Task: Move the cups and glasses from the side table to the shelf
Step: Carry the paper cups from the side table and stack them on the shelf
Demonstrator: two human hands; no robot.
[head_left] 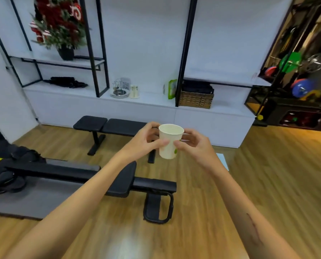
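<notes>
Paper cup (170, 142) mid-air, centre frame, above wooden floor (268, 174); long axis near vertical, mouth up. Left hand (146, 141) fingers grip cup at 9 o'clock, right hand (193, 144) at 3 o'clock. Shelf (152, 98) at 12 o'clock.

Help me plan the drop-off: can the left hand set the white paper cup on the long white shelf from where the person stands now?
Probably not yet. The left hand and right hand hold the white paper cup over the floor, and a black padded bench stands before the long white shelf.
</notes>
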